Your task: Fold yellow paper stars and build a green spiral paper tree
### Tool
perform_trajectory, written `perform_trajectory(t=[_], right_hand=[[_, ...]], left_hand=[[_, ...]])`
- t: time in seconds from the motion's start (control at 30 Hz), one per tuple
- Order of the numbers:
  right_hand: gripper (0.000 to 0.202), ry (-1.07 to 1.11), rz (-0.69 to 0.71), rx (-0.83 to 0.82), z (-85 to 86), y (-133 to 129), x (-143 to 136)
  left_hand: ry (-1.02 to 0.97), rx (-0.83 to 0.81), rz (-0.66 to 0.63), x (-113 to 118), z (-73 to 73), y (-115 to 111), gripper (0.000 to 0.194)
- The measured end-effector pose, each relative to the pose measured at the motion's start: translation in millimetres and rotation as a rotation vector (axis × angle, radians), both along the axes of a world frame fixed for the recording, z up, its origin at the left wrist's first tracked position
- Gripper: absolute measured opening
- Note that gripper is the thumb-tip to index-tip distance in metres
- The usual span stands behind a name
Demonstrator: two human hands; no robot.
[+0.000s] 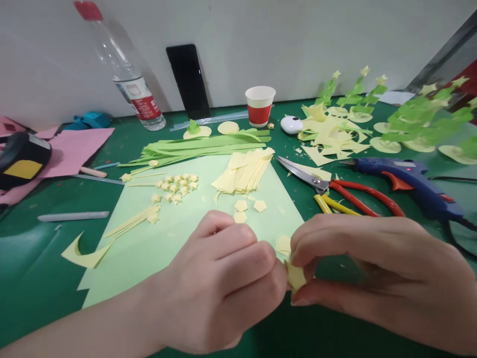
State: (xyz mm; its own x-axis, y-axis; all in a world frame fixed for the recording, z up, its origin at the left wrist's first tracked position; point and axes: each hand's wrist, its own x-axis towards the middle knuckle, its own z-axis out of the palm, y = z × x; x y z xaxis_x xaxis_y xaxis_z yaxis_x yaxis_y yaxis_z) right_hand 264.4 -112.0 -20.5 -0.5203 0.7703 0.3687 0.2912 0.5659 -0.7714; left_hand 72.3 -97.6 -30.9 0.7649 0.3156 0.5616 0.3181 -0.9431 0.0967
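pinching one folded yellow pentagon (297, 278) in right hand (402, 278), thumb against fingers, by near right part of one light green sheet (179, 238). just beside it, one curled left hand (238, 288), knuckles up, fingertips hidden; can't tell if gripping. three loose pentagons (260, 205) on sheet, right of its middle; at least one more next to right hand. one cluster of small puffy stars (184, 190) on sheet's far left part, well over ten, too clumped for exact count. one fan of yellow strips (244, 171) at sheet's far right corner, overlapped, no count. right of sheet: one pair of scissors (321, 185), then one glue gun (406, 171). past sheet's far edge: two yellow discs (228, 128), one paper cup (260, 107), one phone (189, 82), one bottle (137, 97). left of sheet: one tape measure (24, 159). underneath: one green bench (30, 258).
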Motion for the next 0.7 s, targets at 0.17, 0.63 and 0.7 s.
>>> perform_trajectory(t=[0.17,0.63,0.7], right_hand=[[0.012,0.008,0.075,0.051,-1.2,1,6],[0.048,-0.465,0.278,0.490,9.1,5,11],[0.051,-0.435,0.279,0.523,9.0,0,10]], left_hand=[[-0.048,-0.015,-0.042,-1,2.5,1,0.031],[0.061,0.047,-0.156,-2,7.2,10,0.042],[0.094,0.002,-0.169,-1,6.6,9,0.043]])
